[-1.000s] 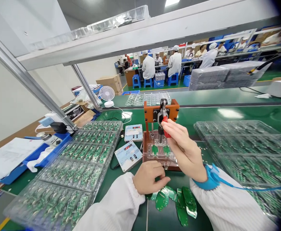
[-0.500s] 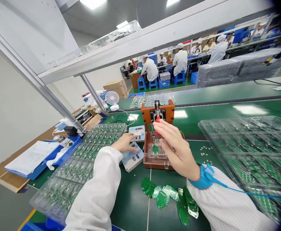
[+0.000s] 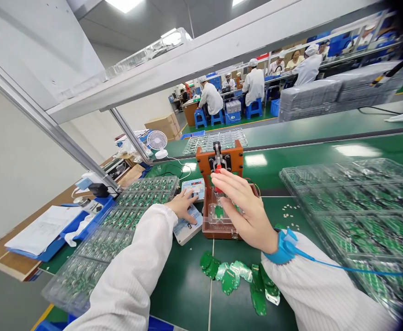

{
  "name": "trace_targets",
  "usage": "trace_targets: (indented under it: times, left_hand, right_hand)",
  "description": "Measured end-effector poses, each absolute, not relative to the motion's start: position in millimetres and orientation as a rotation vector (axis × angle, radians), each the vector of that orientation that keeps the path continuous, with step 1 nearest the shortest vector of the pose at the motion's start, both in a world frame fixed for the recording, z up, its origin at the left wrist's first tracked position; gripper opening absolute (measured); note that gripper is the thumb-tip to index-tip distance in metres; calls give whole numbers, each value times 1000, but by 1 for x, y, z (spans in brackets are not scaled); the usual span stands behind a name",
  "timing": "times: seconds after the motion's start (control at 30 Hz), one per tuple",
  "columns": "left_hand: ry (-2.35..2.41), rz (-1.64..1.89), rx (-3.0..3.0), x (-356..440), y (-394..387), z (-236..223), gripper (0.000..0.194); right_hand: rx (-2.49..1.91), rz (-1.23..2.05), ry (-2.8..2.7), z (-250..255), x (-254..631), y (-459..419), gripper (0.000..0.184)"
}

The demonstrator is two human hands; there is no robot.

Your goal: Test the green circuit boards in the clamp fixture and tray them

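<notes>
My right hand [image 3: 246, 207] reaches over the orange-brown test fixture [image 3: 220, 193], its fingers loosely curled round the red-tipped clamp lever [image 3: 218, 177]. A small green board [image 3: 218, 211] lies in the fixture's clear nest. My left hand [image 3: 184, 204] rests on the white meter boxes [image 3: 190, 220] left of the fixture, fingers bent down onto them. Several loose green boards [image 3: 242, 276] lie on the green mat between my sleeves. A blue wrist strap [image 3: 284, 246] with a cord circles my right wrist.
Clear trays of green boards [image 3: 118, 225] stretch along the left; more trays [image 3: 353, 207] fill the right. A small white fan [image 3: 158, 140] stands behind. Blue bins with papers [image 3: 46, 230] sit far left. People in white coats sit at far benches [image 3: 252, 87].
My left hand left the loose boards near the front edge and moved up-left onto the meter boxes. My right hand stayed at the lever. The view shifted slightly right.
</notes>
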State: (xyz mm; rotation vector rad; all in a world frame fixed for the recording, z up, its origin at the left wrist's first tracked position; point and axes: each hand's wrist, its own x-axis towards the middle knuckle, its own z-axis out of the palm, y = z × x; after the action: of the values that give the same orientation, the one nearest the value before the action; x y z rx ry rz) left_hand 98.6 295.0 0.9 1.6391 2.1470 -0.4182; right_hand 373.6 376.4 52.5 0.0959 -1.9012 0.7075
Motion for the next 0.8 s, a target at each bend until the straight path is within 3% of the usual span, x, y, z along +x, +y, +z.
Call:
trace_targets:
  times: [0.8]
  left_hand:
    - [2063, -497, 1606, 73, 279, 4, 142]
  right_hand:
    - [103, 687, -1865, 49, 370, 376, 67]
